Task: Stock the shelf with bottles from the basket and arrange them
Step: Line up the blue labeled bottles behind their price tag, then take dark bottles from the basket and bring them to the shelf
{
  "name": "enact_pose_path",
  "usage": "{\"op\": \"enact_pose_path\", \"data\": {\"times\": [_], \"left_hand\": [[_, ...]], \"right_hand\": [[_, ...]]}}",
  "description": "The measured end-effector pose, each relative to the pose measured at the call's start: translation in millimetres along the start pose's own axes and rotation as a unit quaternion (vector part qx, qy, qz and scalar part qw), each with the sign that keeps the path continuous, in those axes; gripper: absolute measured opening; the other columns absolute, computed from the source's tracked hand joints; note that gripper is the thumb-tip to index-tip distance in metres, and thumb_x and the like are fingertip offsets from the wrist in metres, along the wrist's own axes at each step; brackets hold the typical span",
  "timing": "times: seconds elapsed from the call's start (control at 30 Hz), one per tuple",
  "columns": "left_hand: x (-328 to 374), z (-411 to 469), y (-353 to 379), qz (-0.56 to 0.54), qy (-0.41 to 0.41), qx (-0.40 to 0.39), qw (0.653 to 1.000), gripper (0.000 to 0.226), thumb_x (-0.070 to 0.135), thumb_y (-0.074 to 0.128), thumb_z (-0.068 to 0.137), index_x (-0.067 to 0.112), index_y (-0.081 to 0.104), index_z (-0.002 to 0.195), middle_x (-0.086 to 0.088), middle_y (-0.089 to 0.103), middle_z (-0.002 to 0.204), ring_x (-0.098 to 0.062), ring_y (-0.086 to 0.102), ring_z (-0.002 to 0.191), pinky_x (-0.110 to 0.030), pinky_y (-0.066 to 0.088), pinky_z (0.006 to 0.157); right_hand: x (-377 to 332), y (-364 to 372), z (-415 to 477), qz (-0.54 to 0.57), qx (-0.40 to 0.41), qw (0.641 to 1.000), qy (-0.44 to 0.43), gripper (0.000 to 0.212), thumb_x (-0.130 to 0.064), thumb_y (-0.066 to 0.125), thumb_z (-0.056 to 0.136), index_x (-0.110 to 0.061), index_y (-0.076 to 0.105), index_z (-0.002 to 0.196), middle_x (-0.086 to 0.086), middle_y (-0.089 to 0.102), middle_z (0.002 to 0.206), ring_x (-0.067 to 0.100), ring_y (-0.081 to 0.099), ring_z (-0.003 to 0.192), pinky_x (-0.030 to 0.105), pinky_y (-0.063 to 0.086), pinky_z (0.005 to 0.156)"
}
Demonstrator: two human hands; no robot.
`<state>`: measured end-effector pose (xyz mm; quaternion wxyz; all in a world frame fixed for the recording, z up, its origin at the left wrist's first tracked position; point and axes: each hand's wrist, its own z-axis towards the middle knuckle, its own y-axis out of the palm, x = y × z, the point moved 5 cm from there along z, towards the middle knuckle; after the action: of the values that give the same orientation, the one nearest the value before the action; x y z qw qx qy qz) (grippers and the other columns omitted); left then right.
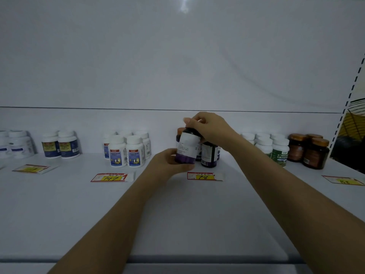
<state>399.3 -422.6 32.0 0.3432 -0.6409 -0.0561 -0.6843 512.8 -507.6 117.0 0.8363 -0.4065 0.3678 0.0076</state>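
Note:
A dark bottle [187, 147] with a white label and purple base is held tilted just above the white shelf [177, 210]. My left hand [167, 161] grips its lower part from the left. My right hand [207, 128] curls over its cap from above. Behind it stand more dark bottles [209, 155] of the same kind, one with an orange cap. The basket is out of view.
White bottles stand in groups at far left [17, 144], left [61, 145], centre-left [126, 150] and right [272, 148]. Brown jars with gold lids [310, 150] stand far right. Price tags [112, 177] [204, 176] lie on the shelf. A slotted upright [351, 91] bounds the right side.

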Motion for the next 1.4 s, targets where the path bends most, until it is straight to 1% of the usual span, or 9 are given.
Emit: {"op": "enact_pose_path", "data": {"times": [0.17, 0.3, 0.37, 0.47, 0.67, 0.77, 0.9, 1.03, 1.4], "left_hand": [[-1, -1, 3, -0.036, -0.027, -0.026, 0.999, 0.047, 0.026, 0.076, 0.076, 0.014, 0.057, 0.118, -0.004, 0.069, 0.106, -0.016, 0.067, 0.096, -0.027, 0.052, 0.088], [-2, -1, 6, -0.067, -0.031, -0.048, 0.996, 0.035, 0.031, 0.073, 0.078, 0.014, 0.062, 0.106, -0.002, 0.073, 0.093, -0.014, 0.071, 0.085, -0.028, 0.054, 0.087], [-4, 0, 8, -0.070, -0.036, -0.057, 0.995, 0.025, 0.031, 0.073, 0.077, 0.018, 0.064, 0.096, 0.001, 0.074, 0.085, -0.013, 0.071, 0.079, -0.027, 0.055, 0.085], [-5, 2, 9, -0.056, -0.038, -0.052, 0.996, 0.021, 0.031, 0.075, 0.076, 0.024, 0.060, 0.089, 0.009, 0.071, 0.077, -0.004, 0.069, 0.068, -0.018, 0.054, 0.075], [-2, 0, 5, 0.037, -0.014, -0.006, 0.999, 0.051, 0.029, 0.081, 0.070, 0.022, 0.048, 0.108, 0.009, 0.059, 0.093, -0.002, 0.057, 0.079, -0.010, 0.040, 0.059], [-1, 1, 3, 0.058, 0.006, 0.009, 0.998, 0.060, 0.027, 0.083, 0.067, 0.019, 0.045, 0.113, 0.003, 0.059, 0.102, -0.008, 0.058, 0.085, -0.010, 0.042, 0.061], [-2, 2, 0, 0.070, 0.029, 0.025, 0.997, 0.062, 0.027, 0.086, 0.063, 0.024, 0.042, 0.106, 0.010, 0.056, 0.095, -0.003, 0.057, 0.081, -0.010, 0.041, 0.059], [-1, 0, 0, 0.085, 0.044, 0.031, 0.995, 0.063, 0.031, 0.086, 0.060, 0.023, 0.043, 0.106, 0.012, 0.057, 0.094, -0.003, 0.058, 0.083, -0.009, 0.042, 0.060], [7, -6, 10, 0.197, 0.067, 0.021, 0.978, 0.065, 0.041, 0.079, 0.069, 0.018, 0.044, 0.118, 0.002, 0.060, 0.116, -0.010, 0.055, 0.095, -0.021, 0.046, 0.080]], "right_hand": [[22, 8, -3, 0.130, 0.002, 0.985, 0.111, 0.045, -0.053, 0.047, 0.093, -0.012, 0.065, 0.093, 0.008, 0.070, 0.093, 0.019, 0.067, 0.077, 0.029, 0.057, 0.072], [42, 27, -10, 0.347, -0.031, 0.908, 0.232, 0.044, -0.035, 0.056, 0.094, -0.002, 0.050, 0.122, 0.016, 0.067, 0.102, 0.021, 0.067, 0.082, 0.031, 0.057, 0.067], [46, 32, -14, 0.403, -0.046, 0.885, 0.230, 0.040, -0.027, 0.054, 0.096, -0.002, 0.049, 0.126, 0.016, 0.066, 0.104, 0.023, 0.066, 0.087, 0.033, 0.056, 0.073], [45, 32, -13, 0.405, -0.055, 0.889, 0.205, 0.037, -0.024, 0.052, 0.097, -0.002, 0.050, 0.128, 0.018, 0.065, 0.110, 0.027, 0.065, 0.095, 0.037, 0.056, 0.080], [44, 31, -9, 0.421, -0.076, 0.894, 0.136, 0.038, -0.021, 0.048, 0.098, -0.001, 0.052, 0.130, 0.021, 0.058, 0.128, 0.031, 0.058, 0.115, 0.040, 0.049, 0.095], [38, 28, -10, 0.442, -0.097, 0.889, 0.071, 0.039, -0.020, 0.045, 0.098, -0.004, 0.052, 0.132, 0.014, 0.057, 0.133, 0.029, 0.053, 0.123, 0.038, 0.045, 0.101], [25, 26, -14, 0.414, -0.120, 0.902, 0.015, 0.051, -0.029, 0.052, 0.087, -0.007, 0.053, 0.132, 0.013, 0.054, 0.135, 0.027, 0.050, 0.126, 0.041, 0.041, 0.105], [24, 27, -15, 0.350, -0.122, 0.929, 0.005, 0.035, -0.020, 0.056, 0.094, -0.016, 0.055, 0.129, 0.006, 0.061, 0.127, 0.021, 0.056, 0.120, 0.041, 0.043, 0.105], [10, 4, -21, 0.091, -0.140, 0.985, 0.052, 0.037, -0.029, 0.068, 0.085, -0.020, 0.055, 0.119, 0.003, 0.057, 0.123, 0.023, 0.059, 0.108, 0.035, 0.057, 0.084]]}}
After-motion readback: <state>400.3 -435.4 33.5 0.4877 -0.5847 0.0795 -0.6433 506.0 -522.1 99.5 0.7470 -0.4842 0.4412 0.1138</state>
